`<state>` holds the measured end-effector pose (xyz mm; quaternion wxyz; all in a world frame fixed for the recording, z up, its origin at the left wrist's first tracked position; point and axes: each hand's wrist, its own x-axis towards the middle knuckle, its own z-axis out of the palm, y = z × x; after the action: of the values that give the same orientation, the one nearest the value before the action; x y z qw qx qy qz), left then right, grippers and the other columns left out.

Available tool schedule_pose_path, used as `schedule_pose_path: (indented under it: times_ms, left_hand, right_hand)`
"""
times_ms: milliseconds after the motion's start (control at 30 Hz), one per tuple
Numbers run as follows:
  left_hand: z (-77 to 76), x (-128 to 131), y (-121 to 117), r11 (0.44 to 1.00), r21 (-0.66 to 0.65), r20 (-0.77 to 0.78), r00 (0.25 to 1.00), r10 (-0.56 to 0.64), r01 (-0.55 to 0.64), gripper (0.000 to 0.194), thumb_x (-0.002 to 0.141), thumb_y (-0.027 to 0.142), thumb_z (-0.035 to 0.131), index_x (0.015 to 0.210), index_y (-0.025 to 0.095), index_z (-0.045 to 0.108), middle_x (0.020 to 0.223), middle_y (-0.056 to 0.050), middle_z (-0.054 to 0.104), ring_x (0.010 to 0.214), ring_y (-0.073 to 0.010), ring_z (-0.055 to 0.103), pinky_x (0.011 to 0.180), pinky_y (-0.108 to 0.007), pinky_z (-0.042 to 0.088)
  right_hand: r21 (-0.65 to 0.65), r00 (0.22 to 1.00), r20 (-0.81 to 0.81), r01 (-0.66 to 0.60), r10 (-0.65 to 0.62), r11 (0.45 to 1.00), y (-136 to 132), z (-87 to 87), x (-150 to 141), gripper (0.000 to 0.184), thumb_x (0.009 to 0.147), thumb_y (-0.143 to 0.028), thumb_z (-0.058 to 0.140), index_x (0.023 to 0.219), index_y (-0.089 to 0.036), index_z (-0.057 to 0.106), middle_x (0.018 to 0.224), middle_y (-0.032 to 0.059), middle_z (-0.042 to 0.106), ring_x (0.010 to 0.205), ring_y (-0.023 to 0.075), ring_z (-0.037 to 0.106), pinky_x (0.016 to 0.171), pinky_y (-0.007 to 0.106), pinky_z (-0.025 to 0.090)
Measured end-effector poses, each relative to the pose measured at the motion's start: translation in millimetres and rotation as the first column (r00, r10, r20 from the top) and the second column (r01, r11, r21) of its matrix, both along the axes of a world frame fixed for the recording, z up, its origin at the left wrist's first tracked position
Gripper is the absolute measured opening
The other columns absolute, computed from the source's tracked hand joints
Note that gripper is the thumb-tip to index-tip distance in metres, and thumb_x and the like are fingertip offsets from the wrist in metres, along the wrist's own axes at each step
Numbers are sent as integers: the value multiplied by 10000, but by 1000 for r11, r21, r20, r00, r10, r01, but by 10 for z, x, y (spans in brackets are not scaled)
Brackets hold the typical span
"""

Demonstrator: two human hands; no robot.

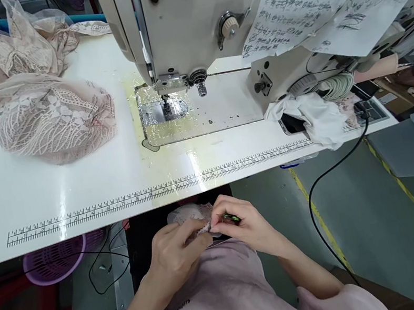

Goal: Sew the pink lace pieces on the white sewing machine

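Note:
Over my lap, below the table's front edge, I hold a small piece of pale pink lace fabric. My left hand is closed on it, with thumb and fingers pinching its edge. Close beside, my right hand is also closed, its thumb and forefinger pressed together at the same edge. A small green and black tool shows inside the right hand; it could be thread snips, but most of it is hidden by the fingers. The fingertips of both hands nearly meet.
A sewing machine stands on the white table, above a printed ruler strip. Lace garments lie at left. White cloth partly covers a phone at right. A black cable hangs down; a purple basket sits under the table.

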<state>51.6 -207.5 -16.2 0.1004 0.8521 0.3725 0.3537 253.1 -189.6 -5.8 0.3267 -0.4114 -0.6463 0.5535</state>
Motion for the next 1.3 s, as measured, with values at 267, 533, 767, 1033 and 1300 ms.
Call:
schedule_pose_path:
  times_ms: [267, 533, 767, 1033, 1300]
  left_hand:
    - [-13, 10, -18, 999, -35, 35, 999, 16, -15, 210, 836, 15, 543, 777, 196, 634, 826, -5, 693, 520, -86, 452, 495, -225, 342]
    - [10, 32, -7, 1000, -13, 29, 1000, 5, -4, 215, 842, 11, 541, 780, 188, 647, 837, -4, 699, 521, -79, 460, 500, -220, 349]
    - [0, 59, -6, 999, 34, 37, 999, 24, -26, 231, 842, -6, 532, 741, 176, 630, 797, 4, 682, 512, -77, 422, 485, -226, 314]
    - [1, 88, 16, 1000, 9, 53, 998, 18, -18, 206, 860, 11, 557, 796, 184, 648, 843, -25, 691, 1051, -217, 647, 906, -407, 541]
    - [13, 71, 22, 999, -45, 48, 999, 15, -13, 278, 860, -32, 488, 816, 186, 654, 840, -10, 683, 751, -108, 646, 910, -383, 576]
  right_hand:
    - [4, 994, -24, 105, -104, 995, -46, -55, 5, 44, 875, -229, 661, 843, -214, 686, 818, 11, 570, 594, 79, 455, 506, 232, 359]
    - [-10, 992, 1, 130, -130, 991, -78, -122, -15, 43, 860, -260, 688, 861, -218, 678, 843, 9, 571, 619, 83, 474, 518, 234, 369]
    - [-23, 997, 5, 82, -82, 996, -62, -80, -7, 111, 914, -283, 618, 844, -213, 670, 845, 24, 578, 628, 96, 472, 530, 245, 373]
    - [-71, 978, -89, 183, -189, 981, -29, -30, 50, 110, 887, -283, 659, 799, -220, 635, 787, -5, 532, 630, 98, 449, 588, 267, 384]
    - [77, 986, 21, 161, -164, 984, -86, -159, -1, 145, 844, -243, 710, 982, -272, 743, 879, 24, 602, 630, 93, 510, 514, 243, 416]
